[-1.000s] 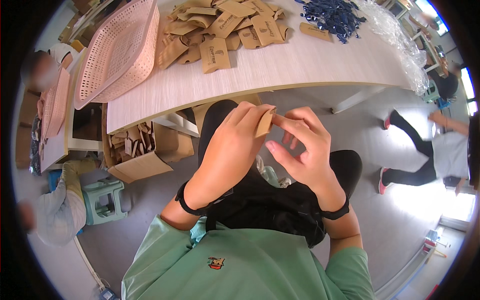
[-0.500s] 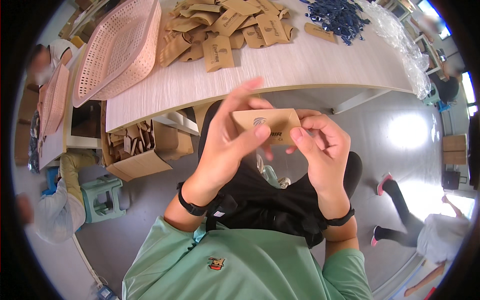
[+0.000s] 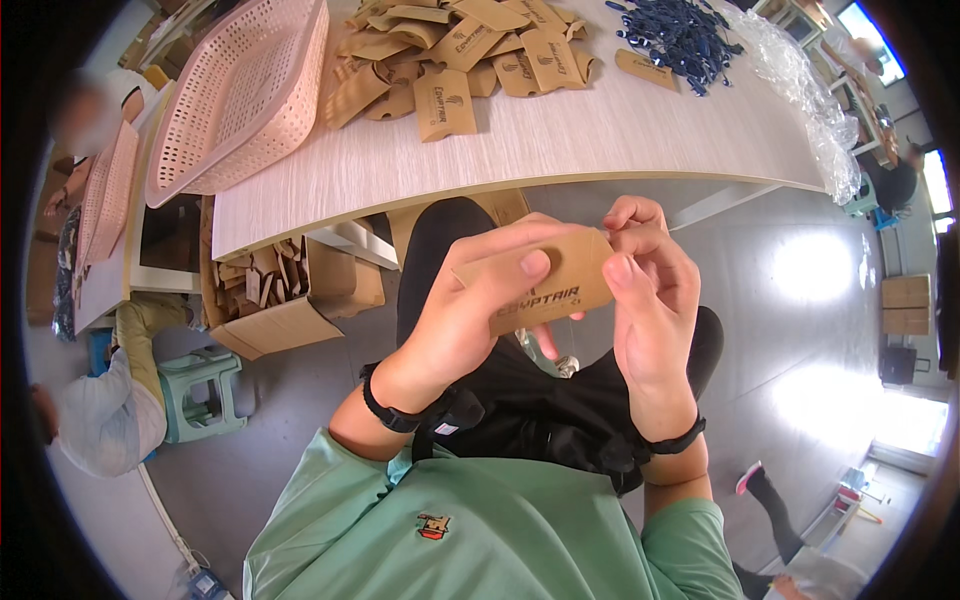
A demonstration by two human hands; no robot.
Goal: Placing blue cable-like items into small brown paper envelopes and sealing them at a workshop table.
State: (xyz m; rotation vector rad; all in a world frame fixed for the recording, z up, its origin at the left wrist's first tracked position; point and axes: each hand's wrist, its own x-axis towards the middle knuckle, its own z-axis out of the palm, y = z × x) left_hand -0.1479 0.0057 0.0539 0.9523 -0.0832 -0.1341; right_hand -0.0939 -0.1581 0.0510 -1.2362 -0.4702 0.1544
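Note:
Over my lap I hold a small brown cardboard pillow box (image 3: 556, 284) with dark print on its face. My left hand (image 3: 478, 283) grips its left part, thumb across the printed front and fingers behind. At its right end my right hand (image 3: 652, 285) pinches the edge between thumb and fingers; part of that end is hidden by the fingers. Beyond my hands a pile of similar brown boxes (image 3: 445, 103) lies on the pale wooden table (image 3: 380, 165). One more flat brown box (image 3: 645, 68) lies next to a heap of dark blue corded items (image 3: 682, 40).
A pink perforated basket (image 3: 240, 95) stands at the table's left. Clear plastic wrap (image 3: 800, 85) drapes over the right edge. Below left, an open carton (image 3: 290, 320) holds cardboard pieces, near a green stool (image 3: 203, 395). Other people are at left and lower right.
The pillow box has tilted, its right end higher, and more of its printed face shows. My left fingers have closed in behind it. At right, a walking person has moved toward the lower edge.

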